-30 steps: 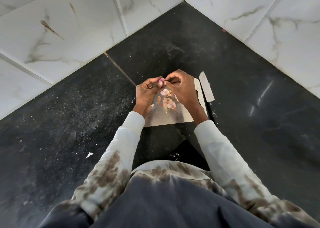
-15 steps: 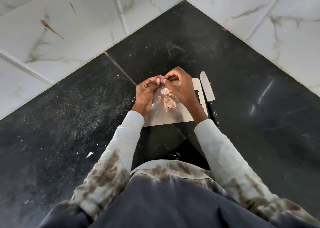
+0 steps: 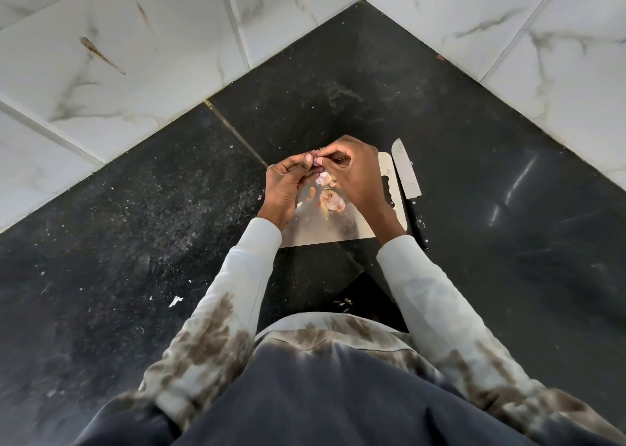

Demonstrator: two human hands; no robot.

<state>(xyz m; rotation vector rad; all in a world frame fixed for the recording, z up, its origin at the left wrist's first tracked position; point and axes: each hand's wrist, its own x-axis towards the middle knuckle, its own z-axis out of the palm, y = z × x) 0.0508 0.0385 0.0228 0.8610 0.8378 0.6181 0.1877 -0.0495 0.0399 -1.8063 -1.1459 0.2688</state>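
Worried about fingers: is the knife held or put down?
Put down: knife lies on the counter beside the board; left hand and right hand pinch a pink piece.

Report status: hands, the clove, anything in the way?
Left hand and right hand both pinch the pinkish clove, over the cutting board. Peels lie on the board. Knife lies right of it, untouched.

Even daylight, sharp focus, glare streaks, wide-angle edge bending.
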